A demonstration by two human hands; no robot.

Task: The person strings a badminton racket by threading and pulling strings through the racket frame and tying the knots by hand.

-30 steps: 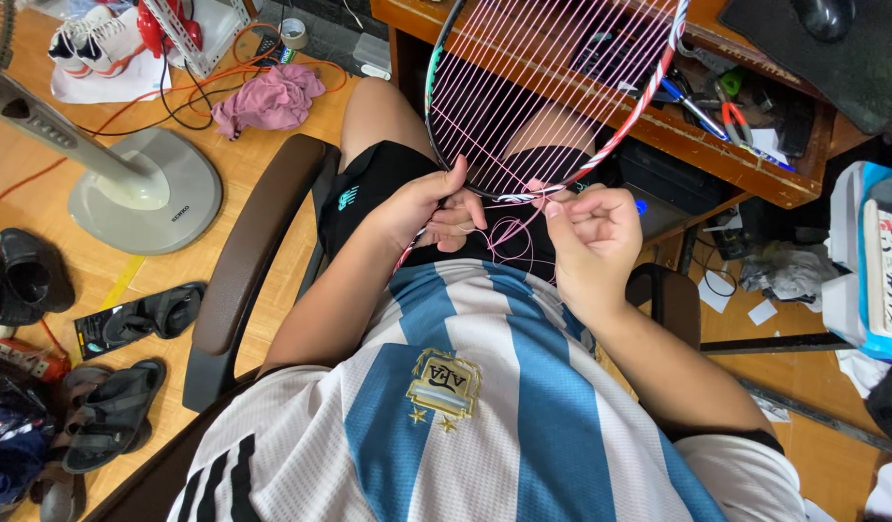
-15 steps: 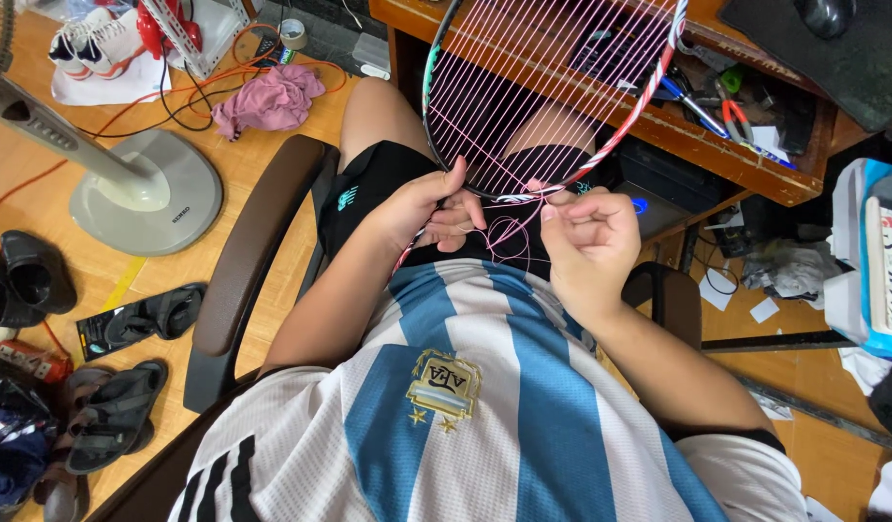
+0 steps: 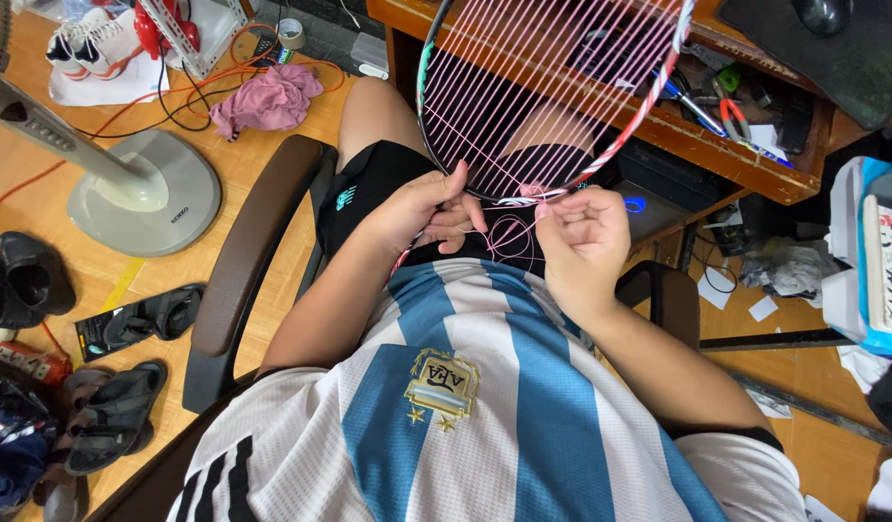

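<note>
Lying lengthwise, racket (image 3: 552,87) head points fwd; both hands at string (image 3: 509,232).

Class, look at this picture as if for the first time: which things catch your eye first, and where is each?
At top centre, a racket strung with pink string stands over the person's lap. Just below it, the left hand and right hand pinch a loop of pink string at the frame's lower edge. At far left, a grey fan base sits on the wooden floor.
</note>
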